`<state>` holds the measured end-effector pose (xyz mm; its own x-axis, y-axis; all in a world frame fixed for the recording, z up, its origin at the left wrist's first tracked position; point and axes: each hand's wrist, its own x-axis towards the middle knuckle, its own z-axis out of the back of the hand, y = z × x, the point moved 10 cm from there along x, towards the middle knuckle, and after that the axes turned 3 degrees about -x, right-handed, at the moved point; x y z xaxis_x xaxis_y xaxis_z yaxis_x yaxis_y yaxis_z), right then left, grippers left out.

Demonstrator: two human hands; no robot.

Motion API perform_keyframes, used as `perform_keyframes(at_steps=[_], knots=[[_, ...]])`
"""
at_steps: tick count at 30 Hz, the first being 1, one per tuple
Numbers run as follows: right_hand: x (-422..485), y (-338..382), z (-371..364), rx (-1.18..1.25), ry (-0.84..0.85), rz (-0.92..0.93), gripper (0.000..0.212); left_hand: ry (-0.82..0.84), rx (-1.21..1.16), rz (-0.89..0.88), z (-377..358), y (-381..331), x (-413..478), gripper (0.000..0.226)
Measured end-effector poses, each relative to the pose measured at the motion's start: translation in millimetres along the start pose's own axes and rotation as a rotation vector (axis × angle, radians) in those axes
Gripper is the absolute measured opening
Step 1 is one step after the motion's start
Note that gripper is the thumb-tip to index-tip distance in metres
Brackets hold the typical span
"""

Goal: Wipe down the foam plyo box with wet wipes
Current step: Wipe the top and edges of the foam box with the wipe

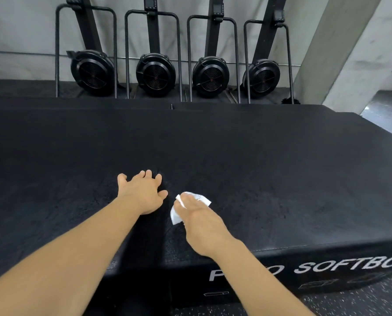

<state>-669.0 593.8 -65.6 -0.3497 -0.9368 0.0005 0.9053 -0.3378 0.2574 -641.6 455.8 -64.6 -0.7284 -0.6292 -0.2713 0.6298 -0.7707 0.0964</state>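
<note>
Left hand (142,192) lies palm down on the box top, fingers spread and straight, holding nothing; reads as a brace so the person can lean in over the low surface. Right hand (198,216) is just beside it, pressing a white wet wipe (175,216) flat against the top. The fingers look laid out over the wipe rather than bunched round it, with the thumb along its near-left edge, though they are foreshortened so the exact hold is hard to read. Wipe is crumpled and sticks out on both sides of the hand; flat pressure keeps more of it in contact for a stroke. Hands close but not touching. The foam plyo box (270,160), black and textured, fills the middle of the view; its front face carries white lettering (350,266) reading partly "SOFTBOX". The wipe sits near the front edge, about centre, so most of the top, far side and right end probably remain to be done. A second black pad edge (76,103) shows behind the box. Beyond it, four black rowing machines (92,73) stand upright against a pale wall. Concrete pillar (341,46) at right. Speckled rubber floor (361,299) at lower right.
</note>
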Motion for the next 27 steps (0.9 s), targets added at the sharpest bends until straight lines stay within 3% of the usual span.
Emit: perform_keyframes(at_steps=[6, 10, 15, 18, 27], knots=[[13, -43, 31, -0.029, -0.080, 0.090, 0.034, 0.036, 0.013, 0.006, -2, 1, 0, 0.059], [38, -128, 45, -0.148, -0.059, -0.086, 0.024, 0.049, 0.006, 0.006, -3, 1, 1, 0.058], [49, -181, 43, -0.128, 0.024, -0.306, 0.032, 0.043, 0.005, 0.000, -5, 2, 2, 0.058], [45, -168, 44, -0.109, 0.000, -0.331, 0.038, 0.041, 0.006, -0.004, -5, 1, 3, 0.058], [1, -30, 7, -0.113, -0.092, -0.067, 0.039, 0.008, 0.006, 0.008, -3, 1, -2, 0.059]])
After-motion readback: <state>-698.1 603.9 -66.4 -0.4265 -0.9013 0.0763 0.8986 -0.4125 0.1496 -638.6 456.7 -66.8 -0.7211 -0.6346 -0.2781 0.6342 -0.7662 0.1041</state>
